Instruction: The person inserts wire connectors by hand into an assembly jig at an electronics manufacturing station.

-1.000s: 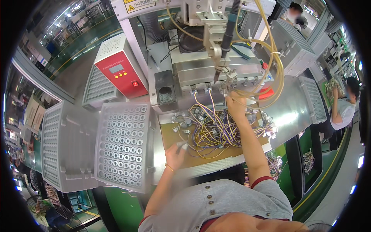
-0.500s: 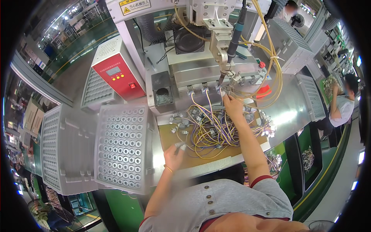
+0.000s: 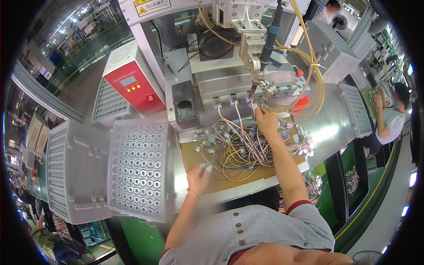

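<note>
My right hand reaches up to the front of the soldering machine's metal fixture. Its fingertips are closed at a small wired part just below the soldering tip, and the fingers partly hide that part. Two more wired parts sit in the fixture to the left, their wires hanging forward. My left hand is by the left front of the brown work board, with pale covers on its fingertips. Those fingertips are pinched near a yellow wire; what lies between them is too small to make out. A tangled heap of wires with small metal-like ends covers the board.
Left of the board stands a translucent tray stack with rows of round pieces, beside another stack. Behind are a red and white control box and a black cup holder. Yellow tubes loop at right. A co-worker sits far right.
Both my hands stay in the same places. The co-worker at the far right has shifted an arm, and a person at the far lower left has moved.
</note>
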Demonstrator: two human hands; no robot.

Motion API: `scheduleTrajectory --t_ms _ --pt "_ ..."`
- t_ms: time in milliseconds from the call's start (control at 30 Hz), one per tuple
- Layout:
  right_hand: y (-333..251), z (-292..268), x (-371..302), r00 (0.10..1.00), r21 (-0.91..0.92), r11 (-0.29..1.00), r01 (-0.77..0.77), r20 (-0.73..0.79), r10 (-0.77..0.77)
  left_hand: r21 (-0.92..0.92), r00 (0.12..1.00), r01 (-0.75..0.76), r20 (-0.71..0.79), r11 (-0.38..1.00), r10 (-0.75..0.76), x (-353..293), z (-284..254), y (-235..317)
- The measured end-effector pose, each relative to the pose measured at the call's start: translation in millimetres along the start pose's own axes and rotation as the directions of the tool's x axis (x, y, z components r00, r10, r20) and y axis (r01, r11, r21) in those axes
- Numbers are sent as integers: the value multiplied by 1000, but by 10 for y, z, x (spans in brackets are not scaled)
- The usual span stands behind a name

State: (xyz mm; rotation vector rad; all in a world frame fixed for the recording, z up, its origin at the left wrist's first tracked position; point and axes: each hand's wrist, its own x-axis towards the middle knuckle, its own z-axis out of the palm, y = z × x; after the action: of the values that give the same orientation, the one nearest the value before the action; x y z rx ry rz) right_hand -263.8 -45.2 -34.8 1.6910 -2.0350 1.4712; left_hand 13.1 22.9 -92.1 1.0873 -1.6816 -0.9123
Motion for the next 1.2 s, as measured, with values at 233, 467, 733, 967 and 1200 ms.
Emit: scheduleTrajectory --t_ms 233,467,733,967,1200 --pt "-41 -15 13 1000 18 1000 5 -6 -5 14 1000 3 7 1000 -4 2 -2 -3" --pt "-98 -66 30 999 -20 1000 -23 42 24 16 1000 6 4 1000 -6 -2 -4 9" --pt "-120 -54 -12 982 -49 984 -172 71 175 28 1000 -14 7 1000 13 -10 -16 -18" --pt "-64 -499 166 996 -44 995 84 20 -84 45 997 69 38 997 -70 -26 -10 -10" --pt "787 -1219 603 982 -366 911 -189 -98 164 42 982 177 53 983 -179 -31 -16 -14"
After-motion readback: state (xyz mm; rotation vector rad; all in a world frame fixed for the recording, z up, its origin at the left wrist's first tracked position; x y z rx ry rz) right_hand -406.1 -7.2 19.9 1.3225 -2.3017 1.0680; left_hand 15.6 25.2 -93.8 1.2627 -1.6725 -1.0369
